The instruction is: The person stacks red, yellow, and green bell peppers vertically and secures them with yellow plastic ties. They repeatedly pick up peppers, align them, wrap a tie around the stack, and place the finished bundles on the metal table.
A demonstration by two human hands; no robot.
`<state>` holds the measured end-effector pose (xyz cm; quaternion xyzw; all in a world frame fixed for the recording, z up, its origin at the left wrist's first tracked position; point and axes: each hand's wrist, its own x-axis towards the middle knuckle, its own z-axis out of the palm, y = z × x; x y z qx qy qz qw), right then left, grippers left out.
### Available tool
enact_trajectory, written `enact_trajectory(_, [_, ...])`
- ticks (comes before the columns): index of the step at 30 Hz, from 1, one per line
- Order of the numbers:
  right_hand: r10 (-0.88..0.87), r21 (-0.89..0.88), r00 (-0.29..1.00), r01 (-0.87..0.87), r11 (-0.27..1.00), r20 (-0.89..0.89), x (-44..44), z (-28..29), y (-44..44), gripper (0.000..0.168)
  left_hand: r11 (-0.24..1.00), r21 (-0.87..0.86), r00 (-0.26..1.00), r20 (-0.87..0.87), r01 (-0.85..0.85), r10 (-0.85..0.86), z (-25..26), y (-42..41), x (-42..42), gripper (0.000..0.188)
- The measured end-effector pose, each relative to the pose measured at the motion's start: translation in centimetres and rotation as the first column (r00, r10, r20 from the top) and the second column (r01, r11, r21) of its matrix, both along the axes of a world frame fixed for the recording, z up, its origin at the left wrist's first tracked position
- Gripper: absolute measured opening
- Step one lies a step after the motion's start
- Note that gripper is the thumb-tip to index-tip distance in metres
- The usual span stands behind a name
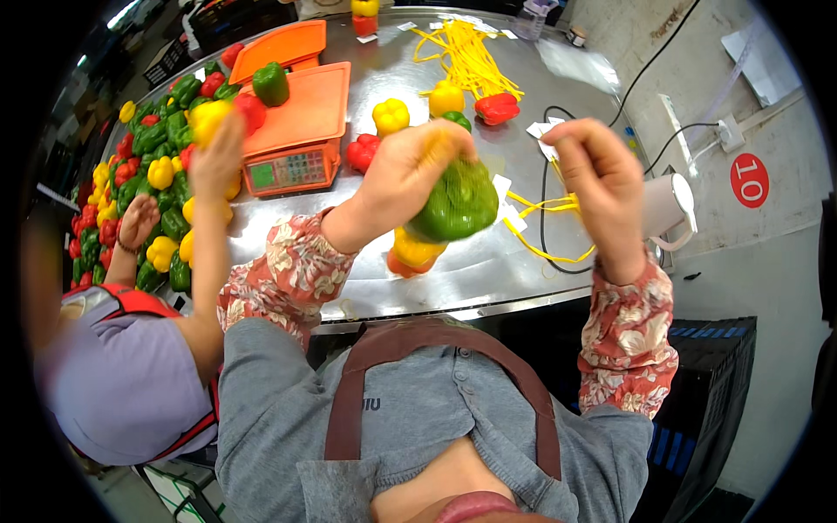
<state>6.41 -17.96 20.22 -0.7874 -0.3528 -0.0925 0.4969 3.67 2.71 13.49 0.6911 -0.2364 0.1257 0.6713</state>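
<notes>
My left hand (409,173) grips a motion-blurred green bell pepper (458,206) from above; its fingertips are partly hidden. Directly below the green pepper in view are a yellow pepper (415,250) and an orange-red one (402,265); whether they touch it cannot be told. My right hand (601,189) is raised to the right, thumb and forefinger pinched together. Near those fingertips are a white tag (548,150) and a yellow strip (543,206) that passes behind the hand. Whether the fingers hold the strip is unclear.
An orange scale (294,118) carries a green pepper (271,84). Beside it, a co-worker's hand (219,157) holds a yellow pepper over a large mixed pile (150,140). Tagged yellow strips (464,59) lie at the back. A white pitcher (664,206) and black cable (544,222) are at right.
</notes>
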Motion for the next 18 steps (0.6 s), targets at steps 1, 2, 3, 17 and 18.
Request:
enact_trajectory(1, [0.04, -0.02, 0.999, -0.04, 0.999, -0.034, -0.5, 0.4, 0.3, 0.009, 0.995, -0.094, 0.998, -0.051, -0.044, 0.039, 0.1, 0.2, -0.1, 0.031])
enact_trajectory(2, [0.08, -0.04, 0.994, -0.083, 0.996, -0.074, -0.8, 0.9, 0.7, 0.01, 0.994, -0.065, 0.996, 0.018, -0.089, 0.09, 0.2, 0.3, -0.2, 0.03])
enact_trajectory(3, [0.103, -0.156, 0.994, -0.109, 0.982, -0.047, -1.3, 0.3, 1.5, 0.012, 0.991, -0.04, 0.988, 0.088, -0.125, 0.128, 0.2, 0.2, 0.0, 0.03])
enact_trajectory(17, [0.144, 0.094, 0.961, -0.17, 0.981, 0.234, 4.4, 0.9, 3.4, 0.016, 0.995, -0.093, 0.999, 0.02, -0.044, 0.046, 3.5, -1.6, 3.5, 0.039])
enact_trajectory(18, [0.143, 0.091, 0.953, -0.173, 0.981, 0.266, 3.5, 1.8, 3.0, 0.016, 0.998, -0.043, 0.995, 0.094, -0.039, 0.043, 3.5, -1.5, 3.1, 0.039])
